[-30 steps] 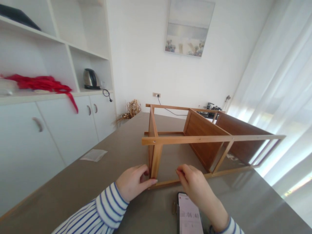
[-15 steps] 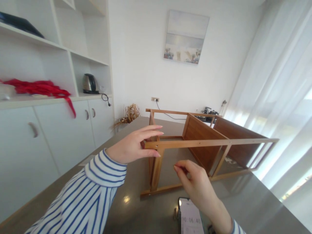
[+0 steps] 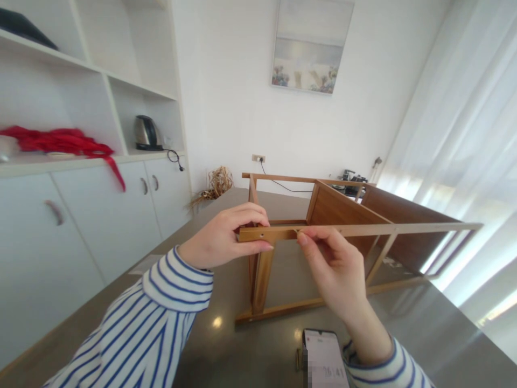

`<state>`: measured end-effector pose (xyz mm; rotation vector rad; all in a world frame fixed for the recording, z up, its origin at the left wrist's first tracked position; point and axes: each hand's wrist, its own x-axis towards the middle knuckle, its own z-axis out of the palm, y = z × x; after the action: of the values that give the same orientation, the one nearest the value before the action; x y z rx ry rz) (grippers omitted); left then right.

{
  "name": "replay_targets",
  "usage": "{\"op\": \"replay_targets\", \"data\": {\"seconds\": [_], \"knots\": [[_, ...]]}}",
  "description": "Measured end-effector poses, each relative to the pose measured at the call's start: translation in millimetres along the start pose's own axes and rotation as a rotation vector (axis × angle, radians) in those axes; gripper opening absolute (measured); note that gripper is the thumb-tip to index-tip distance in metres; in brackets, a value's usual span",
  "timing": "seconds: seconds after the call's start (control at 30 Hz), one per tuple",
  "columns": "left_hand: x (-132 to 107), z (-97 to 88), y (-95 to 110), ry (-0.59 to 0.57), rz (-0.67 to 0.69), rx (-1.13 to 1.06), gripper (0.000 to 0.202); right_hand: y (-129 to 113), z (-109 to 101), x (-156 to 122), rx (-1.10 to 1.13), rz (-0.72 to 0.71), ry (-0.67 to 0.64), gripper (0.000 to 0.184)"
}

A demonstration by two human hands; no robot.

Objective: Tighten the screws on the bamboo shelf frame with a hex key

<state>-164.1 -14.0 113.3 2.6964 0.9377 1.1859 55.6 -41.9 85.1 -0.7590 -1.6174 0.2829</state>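
A light wooden shelf frame (image 3: 363, 229) lies on its side on the grey-brown table (image 3: 133, 302), with two dark wooden panels fixed between its rails. My left hand (image 3: 224, 237) is closed round the near end of the frame's upper rail, thumb below and fingers on top, next to a small hole in the rail. My right hand (image 3: 335, 267) pinches the same rail a little further right with thumb and forefinger. Whether anything small sits between those fingertips I cannot make out.
A phone (image 3: 325, 364) with a lit screen lies at the table's near edge, with small screws (image 3: 298, 358) beside it. White cabinets (image 3: 81, 221) with a kettle (image 3: 145, 132) and red cloth (image 3: 60, 140) stand at the left. A clear bag (image 3: 143, 264) lies on the table.
My left hand rose from the foot of the frame's post to grip the upper rail's end. My right hand lifted from the lower rail to pinch the upper rail.
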Motion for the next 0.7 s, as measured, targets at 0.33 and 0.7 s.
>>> {"op": "replay_targets", "data": {"seconds": [0.33,0.7], "knots": [[-0.7,3.4,-4.6,0.007,-0.009,0.007,0.026,6.6,1.7,0.0,-0.06,-0.054,-0.047,0.007],[0.0,3.1,-3.8,0.001,0.003,0.019,0.024,4.4,0.8,-0.3,-0.087,-0.064,-0.037,0.009]]}}
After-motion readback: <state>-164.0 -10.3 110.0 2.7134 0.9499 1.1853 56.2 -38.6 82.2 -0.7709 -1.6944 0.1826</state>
